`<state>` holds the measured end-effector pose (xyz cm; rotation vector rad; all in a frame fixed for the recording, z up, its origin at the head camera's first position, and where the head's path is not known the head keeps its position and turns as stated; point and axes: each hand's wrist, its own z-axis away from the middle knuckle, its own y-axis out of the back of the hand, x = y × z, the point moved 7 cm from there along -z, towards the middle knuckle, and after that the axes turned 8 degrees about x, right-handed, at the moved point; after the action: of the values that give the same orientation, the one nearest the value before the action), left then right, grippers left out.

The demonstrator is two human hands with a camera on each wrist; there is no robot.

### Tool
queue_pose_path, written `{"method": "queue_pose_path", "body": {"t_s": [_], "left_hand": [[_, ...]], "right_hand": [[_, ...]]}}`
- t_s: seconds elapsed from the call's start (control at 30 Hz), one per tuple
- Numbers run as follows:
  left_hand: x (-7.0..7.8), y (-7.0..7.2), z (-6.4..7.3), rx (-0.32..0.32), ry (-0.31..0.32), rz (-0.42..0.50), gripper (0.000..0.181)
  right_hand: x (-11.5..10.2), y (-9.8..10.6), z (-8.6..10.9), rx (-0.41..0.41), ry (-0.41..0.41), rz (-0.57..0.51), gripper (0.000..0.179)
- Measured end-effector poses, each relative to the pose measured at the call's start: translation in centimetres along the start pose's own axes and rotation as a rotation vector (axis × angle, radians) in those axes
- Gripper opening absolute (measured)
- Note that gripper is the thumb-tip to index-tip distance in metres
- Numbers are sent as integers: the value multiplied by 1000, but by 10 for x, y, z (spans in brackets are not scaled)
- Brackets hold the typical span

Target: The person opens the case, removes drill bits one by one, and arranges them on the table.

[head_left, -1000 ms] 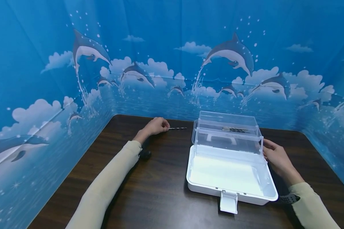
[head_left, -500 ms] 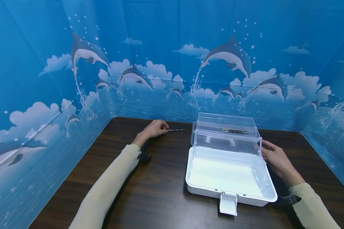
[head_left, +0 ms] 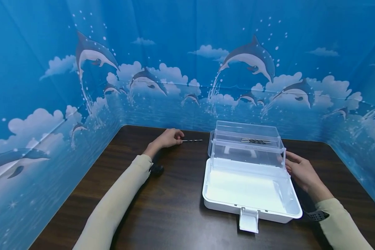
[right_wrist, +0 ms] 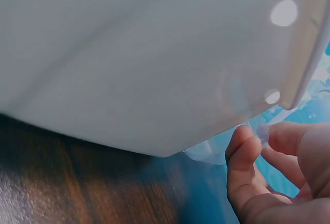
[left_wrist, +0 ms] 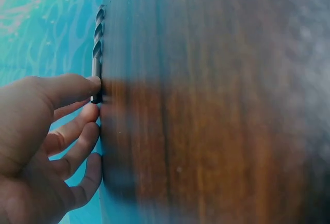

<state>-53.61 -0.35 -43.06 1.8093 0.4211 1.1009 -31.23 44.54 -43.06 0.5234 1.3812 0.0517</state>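
Observation:
A spiral drill bit [head_left: 193, 140] lies low at the back of the dark table. My left hand [head_left: 169, 138] pinches the plain end of its shank; in the left wrist view the thumb [left_wrist: 82, 87] is against the shank, and the index fingertip is partly hidden. To the right stands a white plastic toolbox [head_left: 243, 194], opened, its front latch [head_left: 249, 220] hanging down. Above its back edge a clear tray [head_left: 259, 132] is raised, with several drill bits [head_left: 256, 141] inside. My right hand [head_left: 303, 173] pinches a clear plastic part [right_wrist: 263, 132] by the box's right back corner.
The dark wood table [head_left: 172, 205] ends at a blue dolphin-print curtain [head_left: 175, 100] at the back and both sides. A black rounded object [head_left: 157, 170] sits by the left wrist. Behind the tray, the toolbox lid [head_left: 210, 144] leans back.

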Motion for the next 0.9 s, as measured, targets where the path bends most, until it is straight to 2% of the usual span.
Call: {"method": "queue_pose_path", "body": {"t_s": [0.27,0.43,0.6,0.9], "left_hand": [[8,4,6,-30,-11,2,29],[6,3,5,-41,-18,6,29],[3,8,2,-49,-22,2,29],[7,11,10,-124,-2,-20,38]], "right_hand": [[-4,1,2,61,27,25,69],[-7,0,1,93,29,28,68],[-12,-2,-7,127,52,53,64],[-9,-5,-15,115,51,43,67]]}}
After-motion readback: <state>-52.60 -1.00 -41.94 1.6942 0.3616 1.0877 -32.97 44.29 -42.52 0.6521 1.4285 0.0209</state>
